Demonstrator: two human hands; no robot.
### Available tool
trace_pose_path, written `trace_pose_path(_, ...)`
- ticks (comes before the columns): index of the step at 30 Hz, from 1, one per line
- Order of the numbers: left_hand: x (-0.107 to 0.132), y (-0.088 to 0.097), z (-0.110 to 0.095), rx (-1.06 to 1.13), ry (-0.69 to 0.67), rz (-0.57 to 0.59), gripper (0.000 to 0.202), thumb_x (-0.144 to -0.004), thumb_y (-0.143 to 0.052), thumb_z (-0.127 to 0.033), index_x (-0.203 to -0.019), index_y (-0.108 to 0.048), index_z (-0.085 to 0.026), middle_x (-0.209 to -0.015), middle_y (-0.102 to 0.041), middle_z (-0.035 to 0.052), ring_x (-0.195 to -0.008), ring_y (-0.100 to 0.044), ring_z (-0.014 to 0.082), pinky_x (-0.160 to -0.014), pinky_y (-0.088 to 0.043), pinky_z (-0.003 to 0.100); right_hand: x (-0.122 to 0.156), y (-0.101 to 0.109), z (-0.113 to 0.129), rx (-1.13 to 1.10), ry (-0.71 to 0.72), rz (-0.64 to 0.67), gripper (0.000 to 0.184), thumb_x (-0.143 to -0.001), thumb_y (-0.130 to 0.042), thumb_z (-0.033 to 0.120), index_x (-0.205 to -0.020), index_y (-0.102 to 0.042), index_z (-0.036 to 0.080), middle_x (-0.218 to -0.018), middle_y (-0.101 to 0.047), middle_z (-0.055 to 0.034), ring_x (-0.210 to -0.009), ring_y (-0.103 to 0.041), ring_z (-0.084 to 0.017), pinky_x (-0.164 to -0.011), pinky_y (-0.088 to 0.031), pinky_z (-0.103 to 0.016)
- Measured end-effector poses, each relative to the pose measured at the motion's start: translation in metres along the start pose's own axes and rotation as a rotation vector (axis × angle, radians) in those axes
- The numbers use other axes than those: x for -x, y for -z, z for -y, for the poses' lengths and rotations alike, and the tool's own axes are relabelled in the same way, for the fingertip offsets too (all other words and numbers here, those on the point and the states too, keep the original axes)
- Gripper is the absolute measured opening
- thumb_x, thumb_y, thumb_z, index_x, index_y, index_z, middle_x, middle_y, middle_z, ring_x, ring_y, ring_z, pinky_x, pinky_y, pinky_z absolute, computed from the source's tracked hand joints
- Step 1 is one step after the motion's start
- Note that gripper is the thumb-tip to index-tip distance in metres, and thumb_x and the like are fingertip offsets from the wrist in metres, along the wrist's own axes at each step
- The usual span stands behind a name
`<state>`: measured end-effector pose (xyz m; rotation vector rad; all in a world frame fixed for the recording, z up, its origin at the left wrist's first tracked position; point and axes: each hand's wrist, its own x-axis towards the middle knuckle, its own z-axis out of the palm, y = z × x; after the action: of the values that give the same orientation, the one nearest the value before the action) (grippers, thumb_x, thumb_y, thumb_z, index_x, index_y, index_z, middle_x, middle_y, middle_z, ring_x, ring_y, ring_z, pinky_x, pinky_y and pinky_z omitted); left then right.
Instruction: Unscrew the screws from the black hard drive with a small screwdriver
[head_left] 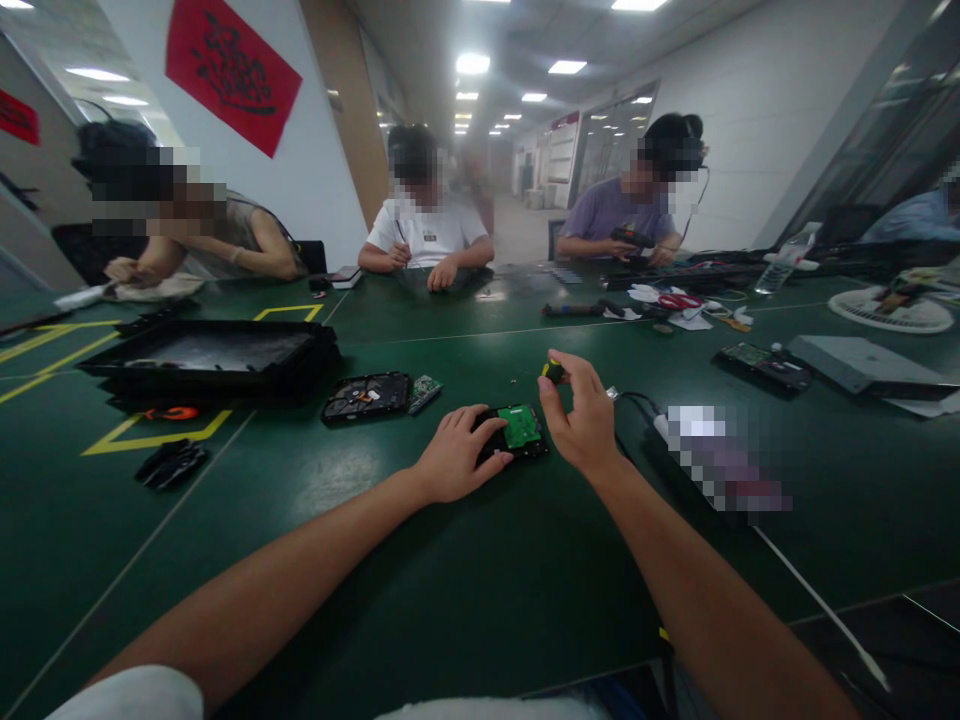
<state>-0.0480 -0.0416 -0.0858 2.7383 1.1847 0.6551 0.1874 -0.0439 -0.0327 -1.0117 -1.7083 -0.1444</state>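
On the green table before me lies a hard drive [523,428] with its green circuit board facing up. My left hand [459,452] holds it down from the left, thumb at the near edge and fingers over the casing. Pinched in my right hand [583,415] is a screwdriver with a yellow-and-black handle [552,372], raised just beyond the drive's right side; its shaft cannot be made out. Left of the drive sit another opened hard drive [369,397] and a loose circuit board [425,393]. A tiny dark piece [513,380] lies behind my left fingers.
Black plastic trays [217,350] are stacked at the left, with orange-handled pliers [171,412] and a black bundle [171,463] in front. At the right are a cabled device [712,460], a further drive [763,368] and a grey metal case [874,365]. Several people sit across the table.
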Motion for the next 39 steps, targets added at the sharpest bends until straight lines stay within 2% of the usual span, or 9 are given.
trace_pose_path(3, -0.0001, 0.0006, -0.0007, 0.002, 0.003, -0.001, 0.057, -0.099, -0.052, -0.06, -0.144, -0.056, -0.026, -0.147, -0.05, 0.0156, -0.136, -0.048, 0.0369, -0.113, -0.041, 0.059, -0.0014, 0.0014, -0.0002, 0.039, 0.006, -0.043, 0.033, -0.098, -0.064, 0.038, -0.128, -0.058, 0.026, -0.118, -0.067, -0.0108, -0.111, -0.065, -0.028, -0.095, -0.058, -0.048)
trace_pose_path(6, -0.0003, 0.0007, -0.0009, 0.005, 0.005, 0.003, 0.057, -0.099, -0.052, -0.06, -0.144, -0.056, -0.026, -0.147, -0.05, 0.0159, -0.136, -0.048, 0.0372, -0.112, -0.041, 0.059, -0.0017, 0.0019, -0.0025, 0.079, -0.014, -0.076, 0.03, -0.098, -0.064, 0.037, -0.125, -0.058, 0.025, -0.114, -0.068, -0.0103, -0.106, -0.067, -0.027, -0.095, -0.057, -0.048)
trace_pose_path(18, -0.0002, -0.0008, 0.001, 0.005, 0.002, 0.001, 0.058, -0.099, -0.052, -0.06, -0.145, -0.055, -0.026, -0.148, -0.049, 0.0156, -0.138, -0.047, 0.0372, -0.114, -0.04, 0.059, 0.0024, -0.0033, -0.0049, -0.066, -0.053, 0.012, 0.035, -0.105, -0.049, 0.031, -0.14, -0.052, 0.026, -0.131, -0.063, -0.0128, -0.112, -0.067, -0.026, -0.092, -0.062, -0.048)
trace_pose_path(22, -0.0003, -0.001, 0.0007, 0.006, 0.004, 0.001, 0.058, -0.099, -0.053, -0.06, -0.146, -0.054, -0.026, -0.148, -0.049, 0.0158, -0.138, -0.047, 0.0377, -0.113, -0.04, 0.06, 0.0018, -0.0019, -0.0041, -0.054, -0.047, 0.022, 0.035, -0.105, -0.05, 0.033, -0.138, -0.056, 0.028, -0.129, -0.062, -0.013, -0.112, -0.068, -0.026, -0.093, -0.062, -0.048)
trace_pose_path(26, -0.0003, -0.0012, 0.0001, 0.006, 0.007, 0.004, 0.058, -0.099, -0.052, -0.06, -0.145, -0.055, -0.026, -0.148, -0.049, 0.016, -0.138, -0.047, 0.0372, -0.113, -0.04, 0.059, 0.0025, -0.0017, -0.0033, -0.046, -0.064, 0.033, 0.035, -0.105, -0.049, 0.034, -0.139, -0.055, 0.028, -0.125, -0.066, -0.0119, -0.106, -0.071, -0.025, -0.093, -0.062, -0.046)
trace_pose_path(31, 0.0001, -0.0009, 0.0007, 0.001, 0.007, 0.006, 0.058, -0.099, -0.052, -0.061, -0.146, -0.054, -0.027, -0.149, -0.049, 0.0154, -0.138, -0.046, 0.0374, -0.113, -0.04, 0.06, 0.0058, -0.004, -0.0029, -0.114, -0.115, 0.055, 0.039, -0.107, -0.045, 0.036, -0.145, -0.047, 0.028, -0.125, -0.07, -0.0105, -0.093, -0.075, -0.022, -0.091, -0.062, -0.045)
trace_pose_path(35, 0.0004, -0.0004, 0.001, 0.011, 0.006, 0.004, 0.058, -0.099, -0.053, -0.06, -0.146, -0.054, -0.027, -0.148, -0.05, 0.0156, -0.137, -0.047, 0.0375, -0.113, -0.04, 0.06, 0.0065, -0.0048, -0.0021, -0.129, -0.137, 0.086, 0.044, -0.108, -0.042, 0.037, -0.151, -0.04, 0.028, -0.128, -0.069, -0.0108, -0.089, -0.076, -0.021, -0.091, -0.061, -0.046)
trace_pose_path(39, 0.0002, -0.0011, 0.0011, 0.013, 0.002, -0.007, 0.057, -0.098, -0.054, -0.059, -0.145, -0.055, -0.026, -0.147, -0.051, 0.0158, -0.136, -0.048, 0.0374, -0.113, -0.04, 0.06, 0.0051, -0.004, -0.0033, -0.098, -0.132, 0.095, 0.041, -0.107, -0.045, 0.037, -0.147, -0.046, 0.027, -0.126, -0.071, -0.0118, -0.088, -0.076, -0.022, -0.09, -0.062, -0.047)
